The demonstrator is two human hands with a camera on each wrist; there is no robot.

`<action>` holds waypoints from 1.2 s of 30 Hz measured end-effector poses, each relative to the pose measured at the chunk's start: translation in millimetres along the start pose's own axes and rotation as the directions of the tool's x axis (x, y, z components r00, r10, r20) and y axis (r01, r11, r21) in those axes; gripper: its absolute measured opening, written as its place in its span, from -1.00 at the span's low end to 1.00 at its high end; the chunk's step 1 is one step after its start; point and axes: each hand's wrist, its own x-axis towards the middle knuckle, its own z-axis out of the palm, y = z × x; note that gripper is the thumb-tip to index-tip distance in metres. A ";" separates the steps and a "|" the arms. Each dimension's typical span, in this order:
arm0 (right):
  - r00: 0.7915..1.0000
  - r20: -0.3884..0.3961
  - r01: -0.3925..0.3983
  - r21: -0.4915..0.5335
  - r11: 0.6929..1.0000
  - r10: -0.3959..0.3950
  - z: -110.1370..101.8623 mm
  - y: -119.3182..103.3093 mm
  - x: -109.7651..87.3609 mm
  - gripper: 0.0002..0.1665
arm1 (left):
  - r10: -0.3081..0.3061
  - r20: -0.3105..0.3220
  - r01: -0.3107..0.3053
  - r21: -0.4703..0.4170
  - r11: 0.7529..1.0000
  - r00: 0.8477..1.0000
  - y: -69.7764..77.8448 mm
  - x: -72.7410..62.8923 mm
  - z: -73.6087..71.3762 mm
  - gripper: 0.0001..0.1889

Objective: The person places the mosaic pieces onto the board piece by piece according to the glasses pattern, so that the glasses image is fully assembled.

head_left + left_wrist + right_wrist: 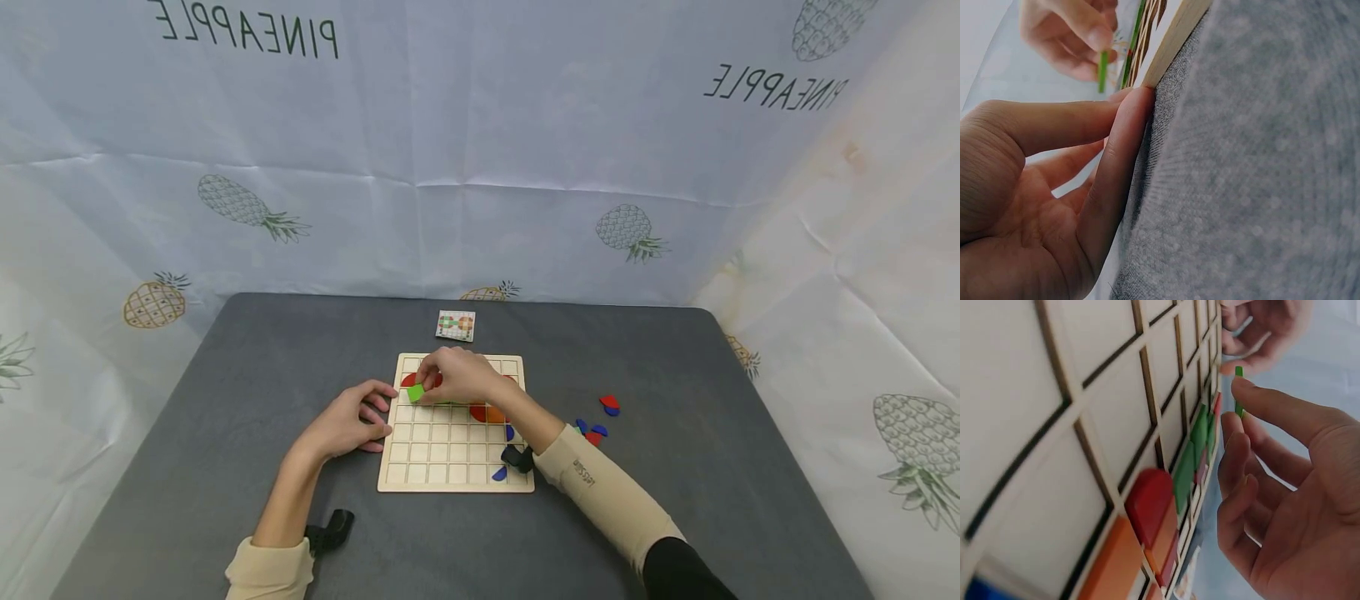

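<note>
A square wooden board (438,475) with a raised grid lies on the grey table. My right hand (461,375) pinches a thin green square tile (416,392) between thumb and fingertips, just over the board's upper left cells. In the right wrist view the green tile (1239,394) stands on edge, apart from the grid. Red (1150,500), orange (1110,562) and dark green pieces (1184,475) sit in cells; my right hand and forearm hide some from the head camera. My left hand (348,423) rests its fingertips and thumb against the board's left edge.
A small stack of pattern cards (455,325) lies behind the board. Loose red (609,401) and blue pieces (599,431) lie to the right. Two blue half-round pieces, one near the front edge (499,473), are on the board's right side. A printed curtain (465,242) hangs behind.
</note>
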 end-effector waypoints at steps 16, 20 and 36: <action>0.997 -0.040 -0.065 -0.105 0.992 0.061 13.3 -14.3 11.2 -0.69 | 0.012 -0.002 -0.012 -0.003 1.000 1.000 -0.9 0.0 -0.9 -0.42; 0.998 -0.029 -0.059 -0.095 0.994 0.056 13.3 -13.9 10.0 -0.73 | 0.007 -0.003 -0.007 -0.003 1.000 1.000 -0.7 -0.3 -0.5 -0.42; 0.997 -0.068 -0.018 0.064 0.998 0.023 -7.3 5.4 -29.5 -0.76 | 0.004 -0.009 -0.004 -0.001 1.000 1.000 -0.2 -0.6 0.6 -0.42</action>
